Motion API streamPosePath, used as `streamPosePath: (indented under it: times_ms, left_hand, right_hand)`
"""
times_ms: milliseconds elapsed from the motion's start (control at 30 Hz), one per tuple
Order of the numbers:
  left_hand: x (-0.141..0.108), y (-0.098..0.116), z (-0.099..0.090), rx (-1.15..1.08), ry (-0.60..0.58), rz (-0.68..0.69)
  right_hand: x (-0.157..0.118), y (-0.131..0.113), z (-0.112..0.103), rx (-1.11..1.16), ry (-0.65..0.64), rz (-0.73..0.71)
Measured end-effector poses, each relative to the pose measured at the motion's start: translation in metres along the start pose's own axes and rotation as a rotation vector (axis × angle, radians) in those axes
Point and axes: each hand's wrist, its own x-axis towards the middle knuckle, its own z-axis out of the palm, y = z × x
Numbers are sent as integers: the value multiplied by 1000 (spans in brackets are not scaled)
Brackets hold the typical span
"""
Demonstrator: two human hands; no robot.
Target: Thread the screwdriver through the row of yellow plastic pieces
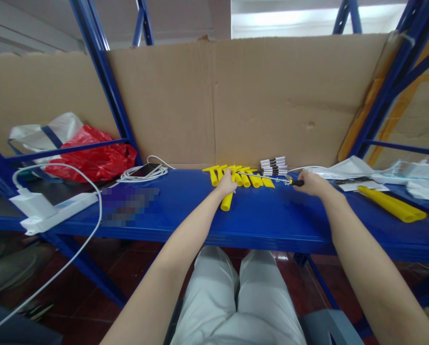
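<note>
My left hand is closed around a yellow tube-shaped part, whose open round end points toward me. My right hand grips the black handle of a screwdriver. Its long thin shaft runs left toward my left hand; whether the tip touches the yellow part is hidden by my fingers. Behind and beside my left hand, several yellow T-shaped plastic parts lie in a row on the blue shelf. Small shiny bits, too small to name, lie near the screwdriver's shaft.
White sticks with dark bands are stacked against the cardboard panel. At right lie a large yellow tube-like piece and white plastic wrapping. Leftward are a coiled white cable, a power strip and a red bag.
</note>
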Motion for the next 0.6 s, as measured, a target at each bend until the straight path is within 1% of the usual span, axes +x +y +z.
streamPosePath:
  times_ms: [100, 267, 400, 600]
  left_hand:
    - [-1, 0, -1, 7, -1, -1]
    - [-3, 3, -2, -5, -1, -2]
    - [-4, 4, -2, -16, -10, -5]
    - [-4, 4, -1, -13, -7, -30]
  right_hand:
    - [-1, -3, -2, -10, -17, 21]
    - [-3, -6, -5, -42, 36, 11]
    - [-5, -7, -7, -61, 17, 5]
    - [-5, -8, -8, -52, 37, 32]
